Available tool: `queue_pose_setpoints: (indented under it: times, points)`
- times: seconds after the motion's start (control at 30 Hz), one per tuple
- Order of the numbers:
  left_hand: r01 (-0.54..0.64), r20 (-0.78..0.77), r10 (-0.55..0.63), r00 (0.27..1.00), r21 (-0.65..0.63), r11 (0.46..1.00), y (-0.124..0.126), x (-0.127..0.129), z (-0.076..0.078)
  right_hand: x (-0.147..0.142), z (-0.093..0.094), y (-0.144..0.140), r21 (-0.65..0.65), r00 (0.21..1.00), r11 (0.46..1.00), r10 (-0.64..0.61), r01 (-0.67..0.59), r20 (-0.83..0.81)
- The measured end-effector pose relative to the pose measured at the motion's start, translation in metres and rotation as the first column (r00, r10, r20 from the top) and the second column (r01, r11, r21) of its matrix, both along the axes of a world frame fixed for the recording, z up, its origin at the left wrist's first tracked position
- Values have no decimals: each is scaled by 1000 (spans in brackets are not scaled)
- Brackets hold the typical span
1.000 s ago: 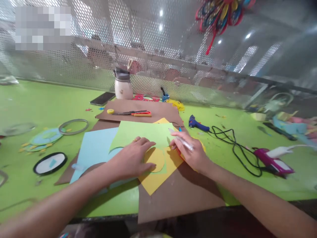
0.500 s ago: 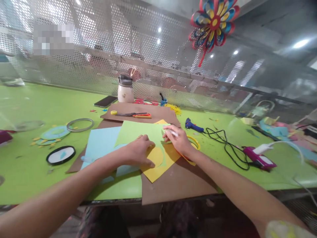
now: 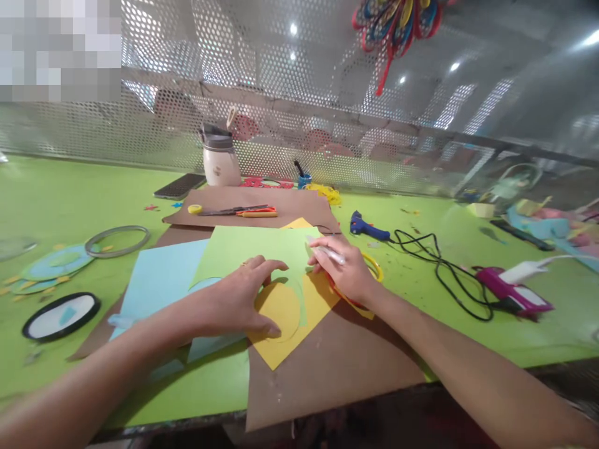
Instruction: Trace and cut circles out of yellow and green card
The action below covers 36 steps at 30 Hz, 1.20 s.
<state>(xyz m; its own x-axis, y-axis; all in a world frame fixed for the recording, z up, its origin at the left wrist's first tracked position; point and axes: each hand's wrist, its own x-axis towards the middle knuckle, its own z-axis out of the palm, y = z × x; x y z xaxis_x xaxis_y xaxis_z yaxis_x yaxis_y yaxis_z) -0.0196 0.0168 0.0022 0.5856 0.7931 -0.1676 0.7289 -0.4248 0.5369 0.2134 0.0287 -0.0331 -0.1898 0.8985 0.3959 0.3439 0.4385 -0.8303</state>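
While your left hand (image 3: 234, 299) lies flat with fingers spread, it presses down on the light green paper sheet (image 3: 253, 252) and on the yellow paper circle (image 3: 279, 308) that shows through the round cut in that sheet. Your left grip is wide and holds nothing; it only pins the papers to the table (image 3: 70, 199). Your right hand (image 3: 349, 274) has its grip closed around a white pen-like cutter (image 3: 326, 251), whose tip points toward the green sheet's right edge; whether the tip touches the paper you cannot tell from this view. Under that hand lie a yellow ring (image 3: 374, 269) and a red ring, partly hidden.

Beneath the green sheet sits a yellow paper sheet (image 3: 318, 299), turned like a diamond, and to its left a light blue paper sheet (image 3: 159, 277); all rest on brown cardboard (image 3: 337, 362) at the near edge of the table. Farther back, on a second brown board, lie scissors with orange handles (image 3: 255, 212) and a small yellow tape roll (image 3: 195, 209). Behind these stand a white jug with a grey lid (image 3: 219, 159) and a dark phone (image 3: 180, 186). To your right, a blue glue gun (image 3: 367, 227) trails a black cord (image 3: 440, 268) toward a pink glue gun (image 3: 512, 293). To your left, a grey ring (image 3: 116, 241) and a black-rimmed oval (image 3: 60, 315) lie well apart from the papers. A colourful paper flower (image 3: 397, 25) hangs on the perforated screen above.
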Motion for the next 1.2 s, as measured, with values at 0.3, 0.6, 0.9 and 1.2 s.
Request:
queue_pose_setpoints:
  times: [0.3, 0.6, 0.9, 1.2]
  points:
    - [3, 234, 47, 971, -208, 978, 13, -7, -1, -5, -6, -5, 23, 1000, 1000, 4, -4, -6]
    - [-276, 665, 403, 628, -294, 915, 37, -41, 20, -9, -2, -9, 93, 996, 995, -37, 44, -78]
    - [-337, 595, 503, 627, -376, 863, 42, -43, 12, -9, 0, -8, 91, 998, 994, -59, 61, -26]
    - [-223, 560, 417, 715, -383, 896, 37, -43, 9, -10, -11, -9, 111, 991, 994, 8, -23, 136]
